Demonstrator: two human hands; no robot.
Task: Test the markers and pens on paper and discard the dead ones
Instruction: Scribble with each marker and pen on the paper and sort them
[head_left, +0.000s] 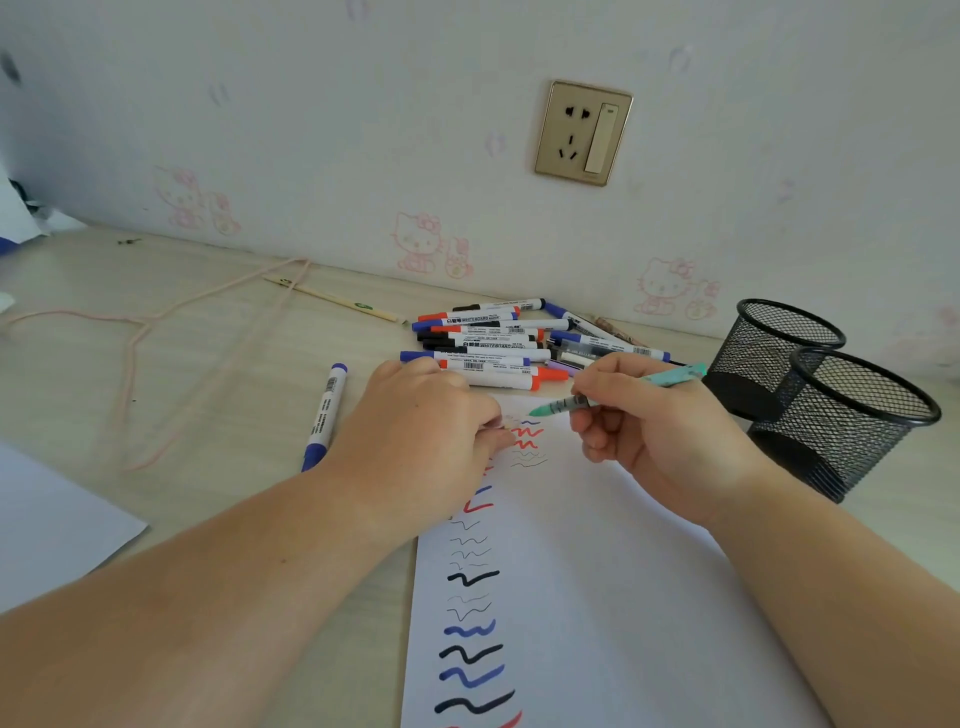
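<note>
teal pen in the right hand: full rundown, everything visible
The teal pen is slim, with a teal tip section, a clear barrel stretch with dark markings, and a teal rear end sticking out behind the right hand. It looks like plastic. The right hand grips it mid-barrel, hiding that part. It lies nearly level, tip pointing left and slightly down, just above the top of the white paper near the red squiggles. Whether the tip touches the paper is unclear. No cap shows on the tip.

A gold wall socket (583, 133) above the desk (197, 332) — pink cord (140, 332), a chopstick (335, 299).
</note>
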